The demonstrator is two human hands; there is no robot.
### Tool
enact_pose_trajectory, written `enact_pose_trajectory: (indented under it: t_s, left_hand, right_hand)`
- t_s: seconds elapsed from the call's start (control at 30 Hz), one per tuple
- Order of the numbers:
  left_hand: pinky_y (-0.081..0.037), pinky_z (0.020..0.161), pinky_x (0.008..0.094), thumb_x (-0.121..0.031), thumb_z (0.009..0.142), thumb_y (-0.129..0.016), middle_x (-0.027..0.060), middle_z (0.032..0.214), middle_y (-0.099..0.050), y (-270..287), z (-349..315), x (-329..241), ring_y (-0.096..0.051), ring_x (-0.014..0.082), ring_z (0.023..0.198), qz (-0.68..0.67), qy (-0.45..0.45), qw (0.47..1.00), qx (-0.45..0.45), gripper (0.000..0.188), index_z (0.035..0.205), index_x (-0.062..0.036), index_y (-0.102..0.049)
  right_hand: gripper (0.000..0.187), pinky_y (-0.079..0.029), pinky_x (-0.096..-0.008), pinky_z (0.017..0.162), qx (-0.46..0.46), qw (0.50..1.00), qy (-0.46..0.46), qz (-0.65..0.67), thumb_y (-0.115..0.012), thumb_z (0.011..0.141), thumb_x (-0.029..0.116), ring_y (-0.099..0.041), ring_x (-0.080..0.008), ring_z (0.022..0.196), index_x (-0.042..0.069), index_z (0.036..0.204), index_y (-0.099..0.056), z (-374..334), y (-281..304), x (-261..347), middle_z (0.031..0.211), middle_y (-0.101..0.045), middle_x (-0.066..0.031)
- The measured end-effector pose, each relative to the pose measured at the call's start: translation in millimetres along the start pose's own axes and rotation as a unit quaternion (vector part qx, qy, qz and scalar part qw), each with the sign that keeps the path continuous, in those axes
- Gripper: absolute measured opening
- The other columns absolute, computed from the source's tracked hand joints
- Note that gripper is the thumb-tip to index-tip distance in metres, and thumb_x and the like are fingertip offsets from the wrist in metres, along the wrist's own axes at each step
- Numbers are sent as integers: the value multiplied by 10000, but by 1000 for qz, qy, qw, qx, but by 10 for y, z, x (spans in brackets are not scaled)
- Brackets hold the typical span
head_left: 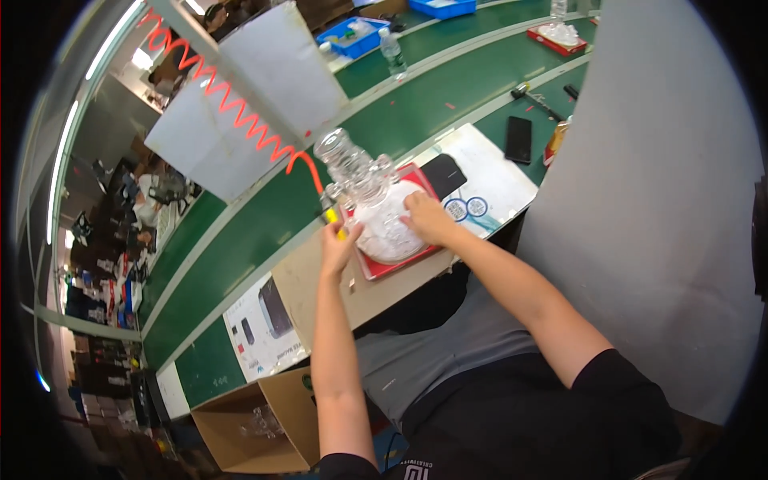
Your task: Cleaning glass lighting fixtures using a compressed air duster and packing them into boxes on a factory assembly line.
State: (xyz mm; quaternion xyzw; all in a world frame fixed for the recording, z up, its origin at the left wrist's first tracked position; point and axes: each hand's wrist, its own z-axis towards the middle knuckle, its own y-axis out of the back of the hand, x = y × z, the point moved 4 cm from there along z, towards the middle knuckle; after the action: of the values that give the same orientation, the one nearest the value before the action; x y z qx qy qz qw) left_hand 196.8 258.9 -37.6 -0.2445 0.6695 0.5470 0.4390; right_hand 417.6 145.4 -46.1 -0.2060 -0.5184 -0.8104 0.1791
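Note:
A clear glass vessel with a ribbed neck and small side parts (352, 170) stands on a red square tray (376, 270). Its wide round lower part looks white (388, 228); whether that is a filling or a separate disc is unclear. My left hand (338, 248) is closed around a yellow-tipped air blow gun (331, 216) at the near left of the white part. A red coiled hose (248, 122) runs from the gun to the upper left. My right hand (430, 219) has its fingers curled against the right side of the white part; anything pinched there is hidden.
A flattened cardboard sheet (316, 276) and printed white boxes lie under the tray. Right are a black phone (518, 139), a hammer-like tool (538, 101) and a grey partition (648, 216). Beyond stand a bottle (392, 53) and blue bin (354, 40). An open carton (288, 416) sits below left.

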Motion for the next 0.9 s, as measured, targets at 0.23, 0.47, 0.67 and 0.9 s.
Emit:
enact_pose_trajectory:
  t_s: [0.23,0.47,0.67,0.9]
  left_hand:
    - [-450,839,293,60,824,-621,63,971,-516,1096,-916,39,-503,151,888,-110,-37,969,-217,232,948,-41,-454]
    - [-474,967,358,133,829,-529,114,1189,-541,491,-2004,-1096,-531,235,1136,-491,-67,867,60,320,986,-106,-385]
    - [-455,839,251,74,840,-634,29,1068,-544,217,-1930,-1418,-541,110,940,-434,-90,878,178,355,1079,-98,-437]
    - [-443,984,397,-173,819,-752,184,1350,-517,549,-732,-1962,-526,298,1221,-7,-313,942,-125,618,1324,4,-443]
  right_hand:
    - [551,-382,-425,1052,-87,972,-43,216,-696,854,232,-479,-390,1223,-2,1283,-439,-527,453,579,1228,-521,-217]
    - [802,-390,-377,1071,250,606,-2,755,-689,895,356,-457,-229,1307,39,1478,-239,-572,649,1542,1434,-432,-167]
    - [729,-433,-349,999,301,602,-3,739,-591,888,82,-580,-228,1146,47,1508,-209,-282,1340,1807,1333,-531,-235]
    - [648,-509,-301,793,17,740,-4,673,-567,848,25,-632,-172,832,2,1445,-313,650,2455,1570,941,-604,-97]
